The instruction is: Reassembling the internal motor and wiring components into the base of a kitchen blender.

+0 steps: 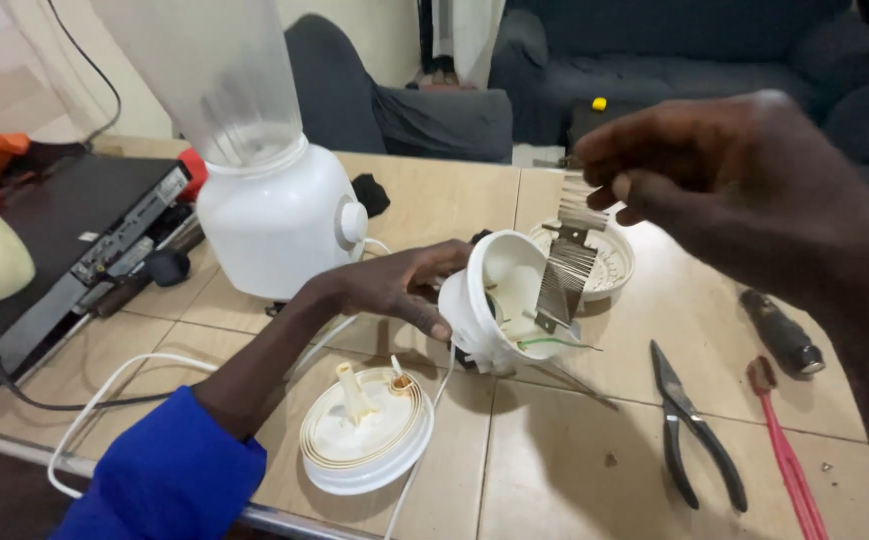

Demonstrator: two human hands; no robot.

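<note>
Tiled table, and the left hand (395, 290) grips the white housing (490, 300) while the right hand (725, 190) pinches the finned metal piece (567, 262) over its opening, which calls for careful alignment next.

A home living room, used for appliance repair, is suggested: a dark blue upholstered sofa (675, 60) is seen behind a beige tiled tabletop (555, 450), on which a white plastic blender (265, 180) and black-handled pliers (695, 430) are laid.

One blender (275, 215); one pliers (695, 425); two screwdrivers (785, 455); two hands (395, 285).
</note>
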